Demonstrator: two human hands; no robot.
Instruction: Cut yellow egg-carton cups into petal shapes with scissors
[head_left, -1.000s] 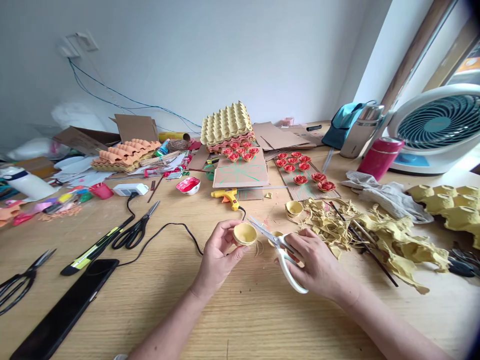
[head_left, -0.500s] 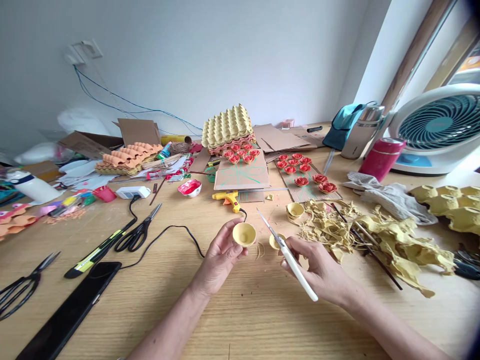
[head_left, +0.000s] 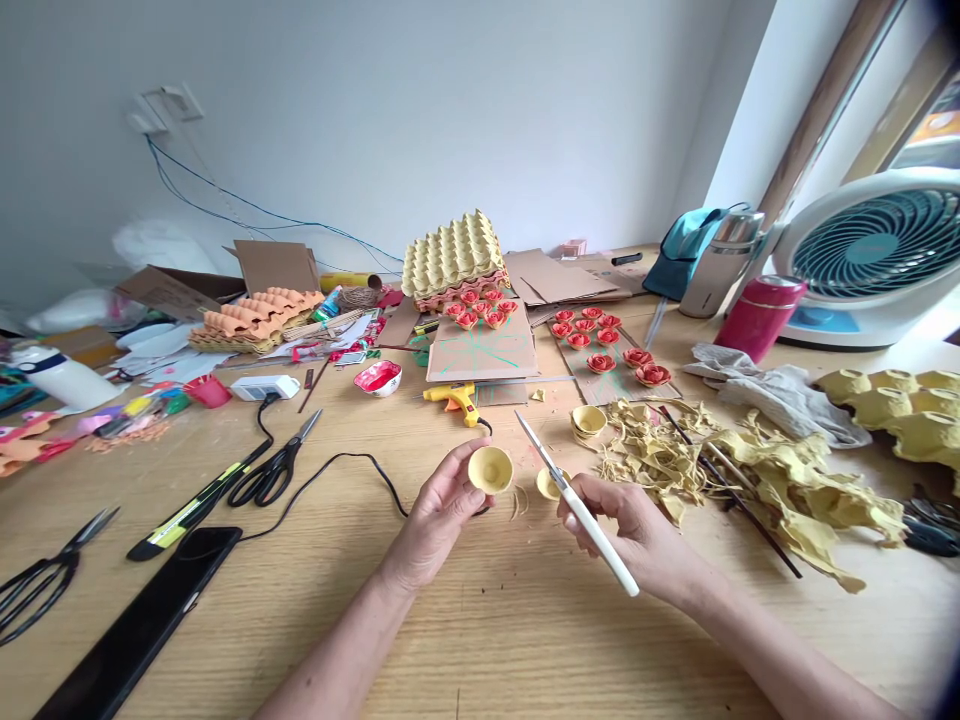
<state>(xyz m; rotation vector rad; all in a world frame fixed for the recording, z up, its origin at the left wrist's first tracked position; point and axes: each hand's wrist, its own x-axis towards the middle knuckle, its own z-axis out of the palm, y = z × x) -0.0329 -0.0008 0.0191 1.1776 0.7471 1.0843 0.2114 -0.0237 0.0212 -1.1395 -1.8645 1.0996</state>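
My left hand (head_left: 435, 515) pinches a small yellow egg-carton cup (head_left: 490, 468) and holds it just above the wooden table (head_left: 480, 620), its hollow facing me. My right hand (head_left: 637, 535) grips white-handled scissors (head_left: 577, 505) with the blades closed and pointing up and away to the left. Another small yellow cup (head_left: 547, 484) lies on the table between the hands, beside a curl of trimmed strip (head_left: 517, 500). A short stack of yellow cups (head_left: 587, 421) stands further back.
A heap of yellow carton scraps (head_left: 750, 470) with thin sticks lies to the right. Red paper roses (head_left: 604, 340) sit on cardboard behind a yellow glue gun (head_left: 454, 398). Black scissors (head_left: 274, 465), a phone (head_left: 135, 625) and a cable lie left. A fan (head_left: 870, 260) stands far right.
The scissors have left the cup's rim and their blades have closed. My right hand has turned them so they point up and left. The cup in my left hand has barely moved.
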